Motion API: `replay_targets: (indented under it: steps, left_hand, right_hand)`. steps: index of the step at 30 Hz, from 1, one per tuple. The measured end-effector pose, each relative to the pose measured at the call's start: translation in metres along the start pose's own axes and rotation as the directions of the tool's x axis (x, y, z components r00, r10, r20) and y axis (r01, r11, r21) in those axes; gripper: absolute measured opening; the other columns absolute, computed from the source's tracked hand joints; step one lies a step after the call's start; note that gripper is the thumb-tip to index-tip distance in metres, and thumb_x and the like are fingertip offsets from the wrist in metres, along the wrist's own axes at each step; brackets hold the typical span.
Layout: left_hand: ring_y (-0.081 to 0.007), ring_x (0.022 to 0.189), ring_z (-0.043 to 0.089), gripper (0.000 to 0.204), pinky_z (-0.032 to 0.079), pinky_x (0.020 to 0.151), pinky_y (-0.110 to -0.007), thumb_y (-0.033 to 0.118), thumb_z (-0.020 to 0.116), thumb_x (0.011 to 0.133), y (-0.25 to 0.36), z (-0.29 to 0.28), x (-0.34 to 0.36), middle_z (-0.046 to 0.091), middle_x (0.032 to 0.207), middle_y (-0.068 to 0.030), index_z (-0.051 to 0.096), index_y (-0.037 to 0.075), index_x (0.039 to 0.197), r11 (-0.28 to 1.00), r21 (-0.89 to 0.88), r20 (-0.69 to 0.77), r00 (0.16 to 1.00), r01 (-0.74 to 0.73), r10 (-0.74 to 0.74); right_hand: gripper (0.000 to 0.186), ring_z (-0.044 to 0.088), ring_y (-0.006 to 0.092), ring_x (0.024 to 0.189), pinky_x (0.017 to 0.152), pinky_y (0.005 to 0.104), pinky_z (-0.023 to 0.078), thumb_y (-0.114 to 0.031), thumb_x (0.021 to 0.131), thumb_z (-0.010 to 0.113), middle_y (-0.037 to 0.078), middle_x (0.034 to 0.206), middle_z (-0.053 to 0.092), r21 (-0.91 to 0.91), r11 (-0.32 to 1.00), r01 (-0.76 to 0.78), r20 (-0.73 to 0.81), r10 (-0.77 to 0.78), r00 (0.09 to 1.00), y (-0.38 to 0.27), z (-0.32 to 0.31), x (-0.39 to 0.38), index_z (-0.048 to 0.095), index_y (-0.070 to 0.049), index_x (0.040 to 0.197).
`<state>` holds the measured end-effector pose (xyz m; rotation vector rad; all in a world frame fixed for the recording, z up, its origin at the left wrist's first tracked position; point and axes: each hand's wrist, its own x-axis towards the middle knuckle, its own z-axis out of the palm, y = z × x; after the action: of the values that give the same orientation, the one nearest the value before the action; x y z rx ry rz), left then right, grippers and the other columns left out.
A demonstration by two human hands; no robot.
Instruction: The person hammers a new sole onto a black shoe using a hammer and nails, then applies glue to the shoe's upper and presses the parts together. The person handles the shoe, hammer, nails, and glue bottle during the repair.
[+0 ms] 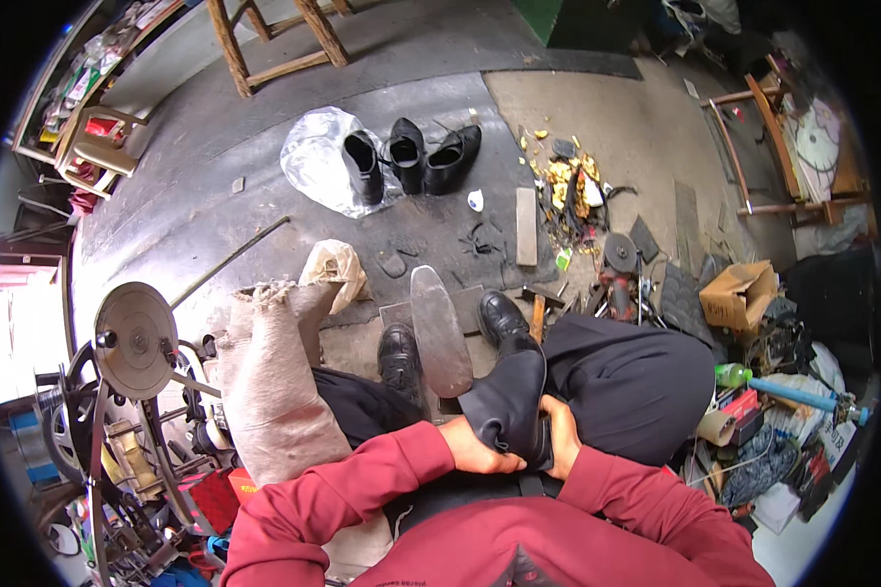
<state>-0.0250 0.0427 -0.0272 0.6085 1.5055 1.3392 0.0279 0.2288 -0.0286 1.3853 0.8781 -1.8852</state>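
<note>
A black leather shoe (511, 389) is held over my lap between both hands, partly hidden by them. My left hand (476, 448) is closed on its near left side, and my right hand (560, 436) grips it from the right, with some fingers out of sight. Just beyond the shoe, a grey sole-shaped metal plate (439, 328) rises between my feet. I wear black shoes (398, 360), one on each side of that plate. A worn beige cloth (272, 391) covers my left leg.
Several black shoes (407, 157) stand ahead, partly on a clear plastic sheet (315, 161). A hammer (539, 311) and a grinder (617, 269) lie right of my feet, near scraps (576, 186). A wheeled machine (137, 338) stands left; a cardboard box (741, 295) and clutter lie right.
</note>
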Motion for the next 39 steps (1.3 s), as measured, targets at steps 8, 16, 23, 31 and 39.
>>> replay_targets:
  steps: [8,16,23,31,39]
  left_hand:
    - [-0.0278,0.086,0.071,0.029,0.057,0.079,-0.04,0.025,0.081,0.085,-0.008,0.007,-0.002,0.075,0.094,-0.0136,0.073,0.004,0.102,0.994,0.07,-0.068,0.994,-0.08,0.085]
    - [-0.0305,0.096,0.071,0.039,0.056,0.089,-0.039,0.029,0.081,0.082,-0.006,0.007,-0.002,0.075,0.103,-0.0173,0.072,0.001,0.108,0.997,0.06,-0.022,0.999,-0.045,0.046]
    - [-0.03,0.091,0.071,0.035,0.056,0.084,-0.04,0.028,0.081,0.083,-0.006,0.008,-0.004,0.075,0.099,-0.0159,0.073,0.002,0.106,0.997,0.063,-0.045,0.998,-0.036,0.039]
    - [-0.0298,0.088,0.07,0.032,0.056,0.082,-0.04,0.027,0.08,0.086,-0.015,0.01,-0.001,0.074,0.096,-0.0131,0.072,0.003,0.104,0.978,0.094,-0.075,0.978,-0.189,0.196]
    - [-0.0254,0.081,0.07,0.029,0.056,0.074,-0.039,0.022,0.084,0.082,-0.006,0.006,-0.002,0.073,0.09,-0.0108,0.071,0.003,0.101,0.984,0.041,-0.101,0.979,-0.174,0.177]
  right_hand:
    - [0.042,0.074,0.0305,0.084,0.08,0.0402,0.061,-0.034,0.1,0.045,0.017,0.1,0.075,-0.043,0.999,0.014,-0.078,-0.017,0.997,0.002,0.0,0.004,0.068,0.0,0.107]
    - [0.046,0.074,0.0298,0.093,0.085,0.0406,0.06,-0.036,0.102,0.043,0.017,0.109,0.075,-0.045,0.999,0.017,-0.048,-0.019,0.999,0.005,-0.006,0.007,0.069,-0.001,0.115]
    - [0.042,0.074,0.0292,0.087,0.082,0.04,0.061,-0.034,0.101,0.045,0.016,0.103,0.075,-0.056,0.997,0.045,-0.036,-0.047,0.998,0.005,-0.008,0.009,0.069,-0.001,0.109]
    - [0.039,0.073,0.0283,0.082,0.08,0.0391,0.061,-0.032,0.1,0.047,0.015,0.1,0.074,-0.054,0.998,0.036,-0.087,-0.04,0.995,0.003,-0.008,0.012,0.068,0.0,0.106]
    - [0.04,0.074,0.0287,0.083,0.078,0.0398,0.061,-0.032,0.101,0.044,0.016,0.1,0.074,-0.11,0.994,0.02,-0.098,-0.031,0.995,0.0,-0.004,0.007,0.066,-0.001,0.111]
